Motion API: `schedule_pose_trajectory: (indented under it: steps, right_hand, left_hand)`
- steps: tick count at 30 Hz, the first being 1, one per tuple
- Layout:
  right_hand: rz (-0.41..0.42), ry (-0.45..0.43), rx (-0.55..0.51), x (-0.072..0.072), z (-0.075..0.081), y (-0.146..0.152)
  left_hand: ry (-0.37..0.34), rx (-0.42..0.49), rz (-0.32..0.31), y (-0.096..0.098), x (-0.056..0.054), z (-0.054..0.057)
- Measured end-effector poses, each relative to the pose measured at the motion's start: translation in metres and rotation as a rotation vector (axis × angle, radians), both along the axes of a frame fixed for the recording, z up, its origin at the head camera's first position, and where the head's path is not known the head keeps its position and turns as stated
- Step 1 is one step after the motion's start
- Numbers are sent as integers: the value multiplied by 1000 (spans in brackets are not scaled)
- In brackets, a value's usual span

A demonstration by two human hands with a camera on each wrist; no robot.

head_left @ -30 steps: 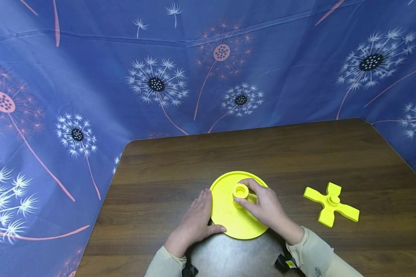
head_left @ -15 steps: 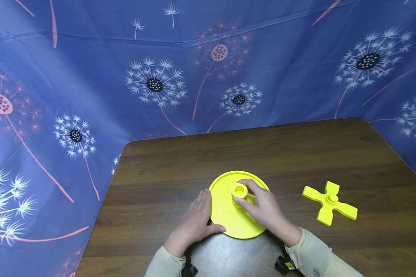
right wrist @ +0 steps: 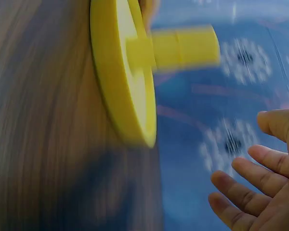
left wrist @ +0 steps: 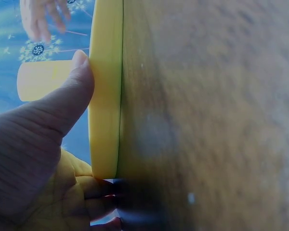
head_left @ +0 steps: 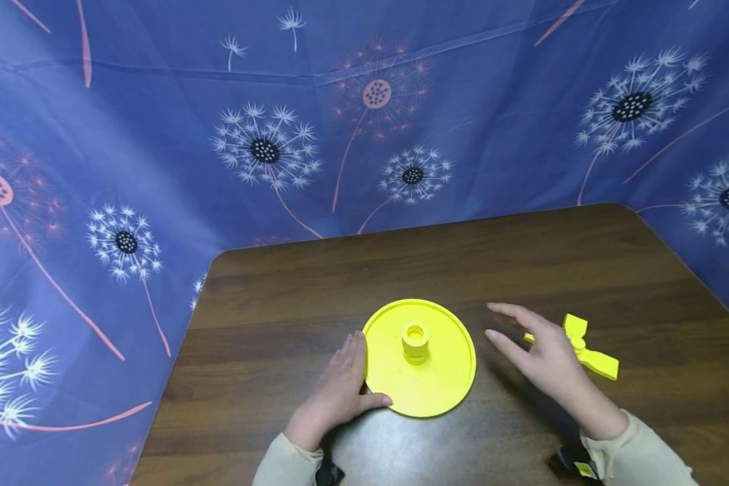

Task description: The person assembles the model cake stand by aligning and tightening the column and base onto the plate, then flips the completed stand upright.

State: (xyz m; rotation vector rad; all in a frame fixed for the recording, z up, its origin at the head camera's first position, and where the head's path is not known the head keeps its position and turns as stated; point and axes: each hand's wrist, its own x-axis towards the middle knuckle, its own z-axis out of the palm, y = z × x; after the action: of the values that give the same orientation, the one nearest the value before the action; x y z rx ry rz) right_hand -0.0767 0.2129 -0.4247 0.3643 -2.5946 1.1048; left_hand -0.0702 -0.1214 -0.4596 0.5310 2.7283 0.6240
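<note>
The left hand (head_left: 337, 391) steadies a round yellow dish (head_left: 425, 391), which sits on the table (head_left: 279, 290) just to the right of its fingers; those fingers lie straight and close together along the rim, while the thumb stands apart from them and touches the near edge; nothing is pinched between them. The yellow post (head_left: 415, 347) stands upright near the middle of the dish, apart from the left fingertips and beyond the thumb; its top is hollow, and the right wrist view shows a line around it, though I cannot tell whether that marks a joint between two pieces.

The right hand (head_left: 553, 354) hangs over the table to the right of the dish; its thumb and fingers are spread, the tips point back toward the post, and they hold nothing; the yellow cross (head_left: 601, 364) lies beyond and to the right of those fingers, partly hidden by the hand.

As far along as I can judge, the post looks set on the dish, so that part seems done; how firmly it is seated I cannot tell; the cross lies loose, joined to neither, so whatever fitting it needs appears left to do.
</note>
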Motion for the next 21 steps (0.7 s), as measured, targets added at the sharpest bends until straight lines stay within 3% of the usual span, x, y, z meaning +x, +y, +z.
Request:
schedule_pose_trajectory:
  steps: [5, 9, 16, 21]
  right_hand:
    - [-176, -36, -14, 16, 2, 56]
    - [-259, -120, 94, 25, -7, 95]
    - [-245, -389, 354, 27, -28, 134]
    - [-233, -420, 448, 24, -37, 145]
  left_hand:
    - [-7, -1, -1, 0, 0, 0]
    - [-8, 3, -3, 0, 0, 2]
    - [-5, 17, -4, -1, 2, 4]
    - [-1, 13, -6, -1, 2, 3]
